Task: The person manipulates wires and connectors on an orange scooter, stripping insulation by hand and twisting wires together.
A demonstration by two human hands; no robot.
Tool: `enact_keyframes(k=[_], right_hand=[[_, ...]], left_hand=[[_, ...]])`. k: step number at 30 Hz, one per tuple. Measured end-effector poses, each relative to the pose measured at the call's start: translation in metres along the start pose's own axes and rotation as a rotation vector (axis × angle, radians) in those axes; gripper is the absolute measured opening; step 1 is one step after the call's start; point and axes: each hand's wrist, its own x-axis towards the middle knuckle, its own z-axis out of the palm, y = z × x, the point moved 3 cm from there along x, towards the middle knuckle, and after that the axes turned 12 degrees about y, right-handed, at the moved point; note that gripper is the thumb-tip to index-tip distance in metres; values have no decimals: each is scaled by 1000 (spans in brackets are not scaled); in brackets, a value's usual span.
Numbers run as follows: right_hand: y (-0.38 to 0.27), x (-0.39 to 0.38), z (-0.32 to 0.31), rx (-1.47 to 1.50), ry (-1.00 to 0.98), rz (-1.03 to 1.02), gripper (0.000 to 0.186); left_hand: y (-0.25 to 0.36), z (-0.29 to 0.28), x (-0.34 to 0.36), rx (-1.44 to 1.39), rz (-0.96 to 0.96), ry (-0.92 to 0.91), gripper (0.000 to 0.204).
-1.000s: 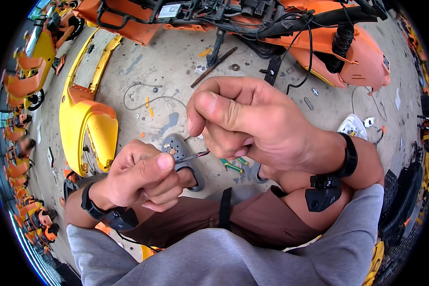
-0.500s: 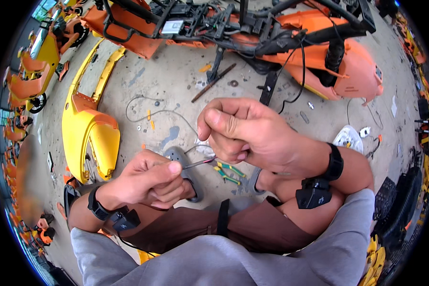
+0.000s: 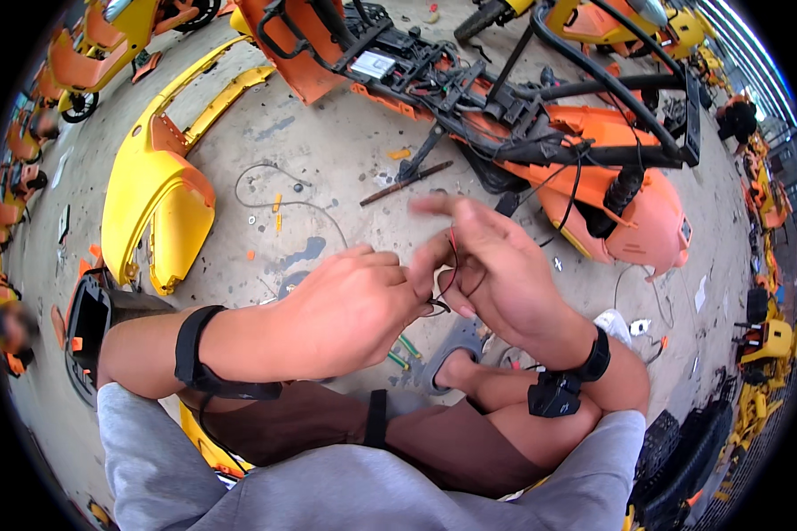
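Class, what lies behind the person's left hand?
Around the left hand show part of a grey clog, green tool handles and floor. The hand covers most of the clog; the tool's other end cannot be seen.

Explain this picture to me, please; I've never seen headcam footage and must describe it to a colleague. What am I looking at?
No robot here: you see a person's bare left hand and right hand, viewed from a wide camera on their head, so straight edges bend. Each wrist wears a black strap. Thin wires, red and dark, show where the hands come together; the exact grip is hidden. On the floor lie a yellow panel and a rod; beyond is a black frame with orange parts.
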Motion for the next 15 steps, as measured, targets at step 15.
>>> enact_keyframes(k=[15], right_hand=[[17, 1, -2, -353, 61, -334, 31]], left_hand=[[-20, -11, -4, -336, -461, -21, 17]])
